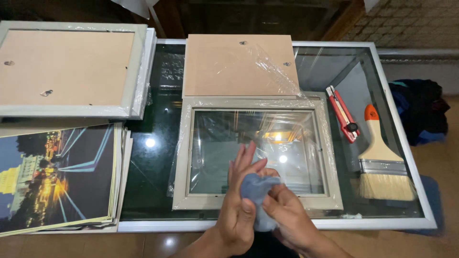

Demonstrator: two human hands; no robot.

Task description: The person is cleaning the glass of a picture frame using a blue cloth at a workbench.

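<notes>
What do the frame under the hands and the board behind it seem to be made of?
Frame: probably wood or moulded plastic, matt pale grey paint, with a clear reflective glass pane and crinkled film on its rim. Board: likely fibreboard, flat brown matt face with small metal clips.

red box cutter (343, 113) & wide paintbrush w/ orange handle tip (382, 162) lie side by side on glass table (153, 157), right end. stack of night-city prints (57, 177) at left, w/ face-down frames (71, 69) stacked above. dark cloth heap (420, 111) off right edge.
</notes>
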